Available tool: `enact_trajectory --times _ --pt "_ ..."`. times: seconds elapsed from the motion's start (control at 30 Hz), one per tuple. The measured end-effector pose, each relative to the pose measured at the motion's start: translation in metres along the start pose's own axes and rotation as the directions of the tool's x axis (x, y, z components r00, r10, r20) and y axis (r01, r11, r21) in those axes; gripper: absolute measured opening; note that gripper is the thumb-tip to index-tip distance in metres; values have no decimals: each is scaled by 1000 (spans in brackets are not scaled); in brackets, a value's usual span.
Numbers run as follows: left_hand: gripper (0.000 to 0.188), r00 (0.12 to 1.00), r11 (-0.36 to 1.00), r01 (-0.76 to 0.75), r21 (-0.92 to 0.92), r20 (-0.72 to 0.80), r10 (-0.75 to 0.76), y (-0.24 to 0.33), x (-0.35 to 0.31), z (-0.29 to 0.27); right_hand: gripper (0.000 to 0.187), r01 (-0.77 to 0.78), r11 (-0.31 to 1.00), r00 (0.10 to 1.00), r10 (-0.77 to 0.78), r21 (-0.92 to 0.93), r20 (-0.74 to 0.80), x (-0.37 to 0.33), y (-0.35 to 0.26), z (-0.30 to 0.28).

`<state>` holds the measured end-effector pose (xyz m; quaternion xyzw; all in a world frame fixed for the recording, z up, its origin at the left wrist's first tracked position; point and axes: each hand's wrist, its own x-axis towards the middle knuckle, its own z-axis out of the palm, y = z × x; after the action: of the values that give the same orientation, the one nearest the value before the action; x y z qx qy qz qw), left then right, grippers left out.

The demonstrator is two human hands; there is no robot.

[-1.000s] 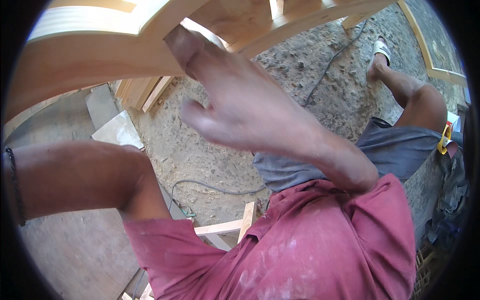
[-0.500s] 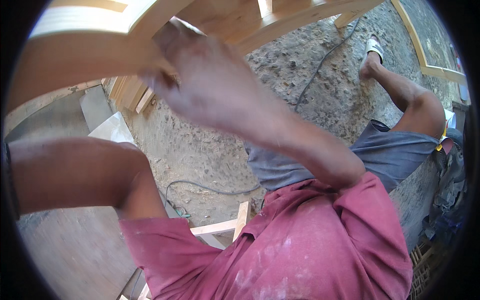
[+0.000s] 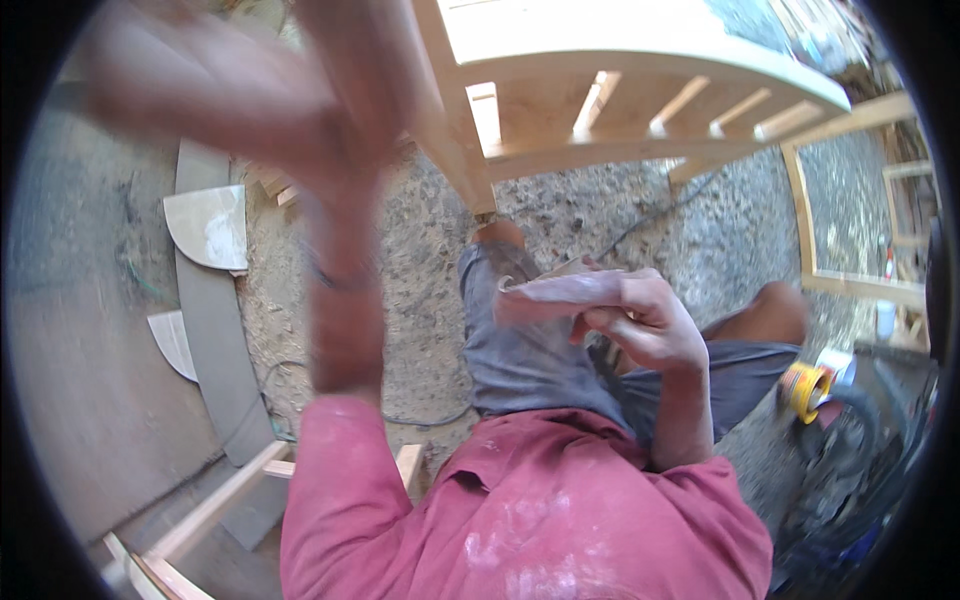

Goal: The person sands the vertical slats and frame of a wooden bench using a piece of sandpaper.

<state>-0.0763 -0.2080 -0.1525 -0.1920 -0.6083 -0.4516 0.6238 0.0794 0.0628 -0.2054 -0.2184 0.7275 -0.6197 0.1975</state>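
Observation:
My right hand (image 3: 650,322) is closed in front of my lap, pinching a folded, curled sheet of sandpaper (image 3: 560,292) that sticks out to the left. My left hand (image 3: 230,95) is raised at the upper left, smeared by motion, so its fingers cannot be made out. It is nearest the post of a pale slatted wooden frame (image 3: 560,115), though I cannot tell whether it touches. The frame's post (image 3: 462,160) comes down in front of my knee, and its curved rail runs off to the right.
Two pale quarter-round pieces (image 3: 208,228) lie by a grey strip (image 3: 215,340) on the left. A small wooden frame (image 3: 215,510) is at the lower left, another wooden frame (image 3: 800,215) at the right. A cable (image 3: 430,418) crosses the rough ground. A yellow roll (image 3: 803,390) lies right of me.
My right hand has come back from the wooden rail to above my lap with the sandpaper. My left arm has swung up and forward. My right leg has drawn in, and the view has shifted.

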Motion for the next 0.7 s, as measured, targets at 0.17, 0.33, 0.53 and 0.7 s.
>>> enact_trajectory --times 0.17,0.33,0.53,0.7 --pt "85 450 127 859 -496 612 -650 109 -177 -62 22 59 964 993 -32 260 -110 6 0 -24" --pt "47 364 376 912 -165 751 -551 140 -176 -36 22 -198 977 972 206 82 -114 22 12 -27" --pt "29 526 599 772 210 316 -789 156 -184 -28 23 36 749 856 -365 -661 -367 29 -6 -56" --pt "31 677 666 638 386 132 -724 131 -173 5 18 166 331 381 -890 -929 -250 63 -52 -122"
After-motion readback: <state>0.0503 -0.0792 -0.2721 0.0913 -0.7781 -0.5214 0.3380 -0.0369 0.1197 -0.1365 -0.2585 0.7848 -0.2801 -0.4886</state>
